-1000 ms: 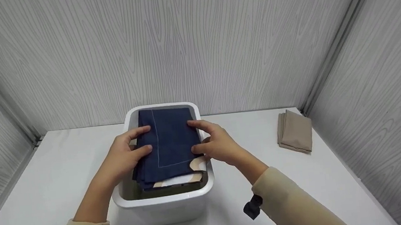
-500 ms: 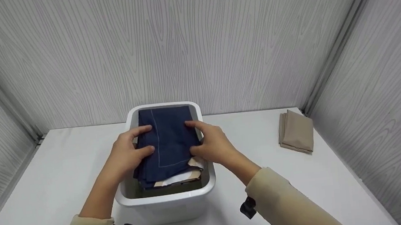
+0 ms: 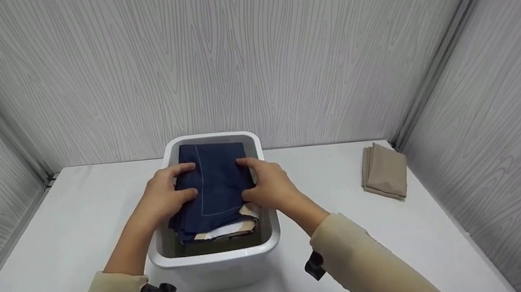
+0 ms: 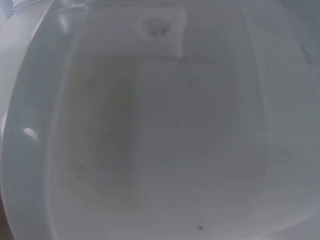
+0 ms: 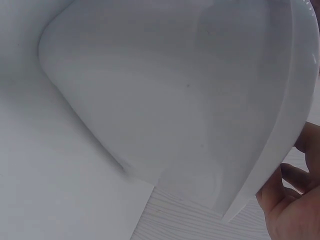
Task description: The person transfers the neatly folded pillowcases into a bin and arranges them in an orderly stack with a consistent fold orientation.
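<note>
A folded navy cloth (image 3: 221, 184) with a thin pale line of stitching lies within the mouth of a white plastic bin (image 3: 214, 257). At its near edge, a white and tan patterned part shows. My left hand (image 3: 161, 195) grips the cloth's left side, thumb and a finger on top. From the right, my right hand (image 3: 271, 183) holds the opposite side the same way; its other fingers are mostly hidden. In the right wrist view, my right hand (image 5: 295, 200) appears beside the bin's rim. The left wrist view is filled by the bin's outer wall (image 4: 165, 140).
A folded beige cloth (image 3: 385, 171) lies on the white table (image 3: 340, 171) at the far right. Grey wood-grain panels (image 3: 251, 60) stand behind the table and along both sides. The bin stands close to the back panel.
My right hand has shifted a little left, closer to the left hand. The navy cloth has moved slightly left and sits a bit lower in the bin. Both hands keep their hold.
</note>
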Demonstrator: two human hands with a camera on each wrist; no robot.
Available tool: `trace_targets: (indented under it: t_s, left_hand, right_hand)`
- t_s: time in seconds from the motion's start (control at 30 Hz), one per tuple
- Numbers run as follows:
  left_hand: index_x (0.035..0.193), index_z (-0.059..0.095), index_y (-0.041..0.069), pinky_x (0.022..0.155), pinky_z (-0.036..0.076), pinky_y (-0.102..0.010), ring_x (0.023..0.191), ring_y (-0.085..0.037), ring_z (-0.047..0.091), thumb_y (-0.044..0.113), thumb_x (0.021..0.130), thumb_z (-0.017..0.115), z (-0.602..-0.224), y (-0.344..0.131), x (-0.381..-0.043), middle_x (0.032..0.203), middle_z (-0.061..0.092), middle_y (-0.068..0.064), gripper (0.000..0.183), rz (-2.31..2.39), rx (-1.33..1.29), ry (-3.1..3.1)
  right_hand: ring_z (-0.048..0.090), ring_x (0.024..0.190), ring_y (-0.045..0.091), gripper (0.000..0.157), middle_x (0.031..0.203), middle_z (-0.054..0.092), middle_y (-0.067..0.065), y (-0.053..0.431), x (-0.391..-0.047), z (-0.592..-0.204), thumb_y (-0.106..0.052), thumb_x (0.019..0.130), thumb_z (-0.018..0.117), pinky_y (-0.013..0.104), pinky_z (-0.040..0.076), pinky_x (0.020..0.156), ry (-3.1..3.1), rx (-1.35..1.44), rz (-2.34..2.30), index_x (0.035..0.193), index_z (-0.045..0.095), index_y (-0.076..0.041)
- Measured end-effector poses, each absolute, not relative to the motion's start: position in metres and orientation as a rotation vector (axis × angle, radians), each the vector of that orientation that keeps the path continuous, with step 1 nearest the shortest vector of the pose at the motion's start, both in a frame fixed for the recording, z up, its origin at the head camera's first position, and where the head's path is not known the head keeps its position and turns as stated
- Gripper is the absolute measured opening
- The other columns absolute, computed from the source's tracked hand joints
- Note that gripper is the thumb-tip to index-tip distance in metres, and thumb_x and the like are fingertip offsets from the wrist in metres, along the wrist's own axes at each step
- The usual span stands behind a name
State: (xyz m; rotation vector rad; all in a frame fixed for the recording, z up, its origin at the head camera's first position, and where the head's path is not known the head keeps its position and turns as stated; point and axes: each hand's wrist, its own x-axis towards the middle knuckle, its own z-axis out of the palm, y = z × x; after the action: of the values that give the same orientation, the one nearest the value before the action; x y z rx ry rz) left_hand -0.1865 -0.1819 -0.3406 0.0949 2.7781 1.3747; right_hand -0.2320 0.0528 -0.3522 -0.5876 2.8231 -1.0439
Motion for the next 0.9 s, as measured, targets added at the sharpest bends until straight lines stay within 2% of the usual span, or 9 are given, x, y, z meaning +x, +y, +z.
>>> trace_targets:
  t_s: [0.33,0.67,0.8,0.9]
  left_hand:
    - [0.148,0.046,0.003,0.104,0.042,-0.061,0.135,-0.045,0.043,0.004,0.091,0.062,-0.3427,-0.1832,-0.1895,0.151,0.039,-0.030,0.059,1.367,0.079,2.779]
    - [0.147,0.046,0.003,0.109,0.037,-0.062,0.137,-0.045,0.040,0.004,0.091,0.062,-0.3445,-0.1845,-0.1944,0.151,0.039,-0.030,0.058,1.327,0.077,2.798]
    - [0.148,0.044,0.002,0.109,0.036,-0.063,0.137,-0.045,0.040,0.005,0.092,0.061,-0.3452,-0.1848,-0.1961,0.152,0.038,-0.030,0.058,1.300,0.076,2.793]
    - [0.151,0.039,0.002,0.110,0.034,-0.064,0.140,-0.047,0.037,0.012,0.095,0.060,-0.3445,-0.1844,-0.1959,0.154,0.035,-0.030,0.061,1.256,0.074,2.779]
  right_hand:
    - [0.057,0.121,0.024,0.075,0.140,0.059,0.011,0.0465,-0.2340,-0.3530,-0.004,0.074,0.073,0.043,0.049,0.100,2.846,-0.572,-1.023,0.145,0.052,-0.018]
    - [0.058,0.117,0.023,0.074,0.137,0.061,0.011,0.0427,-0.2348,-0.3541,-0.002,0.074,0.073,0.042,0.050,0.100,2.871,-0.582,-1.001,0.144,0.054,-0.018]
    - [0.060,0.112,0.021,0.071,0.133,0.064,0.009,0.0423,-0.2345,-0.3547,-0.002,0.074,0.072,0.041,0.051,0.098,2.900,-0.614,-0.980,0.141,0.057,-0.018]
    - [0.060,0.094,0.017,0.062,0.119,0.070,0.008,0.0427,-0.2343,-0.3555,-0.005,0.077,0.071,0.035,0.053,0.084,2.962,-0.671,-0.902,0.137,0.061,-0.018]
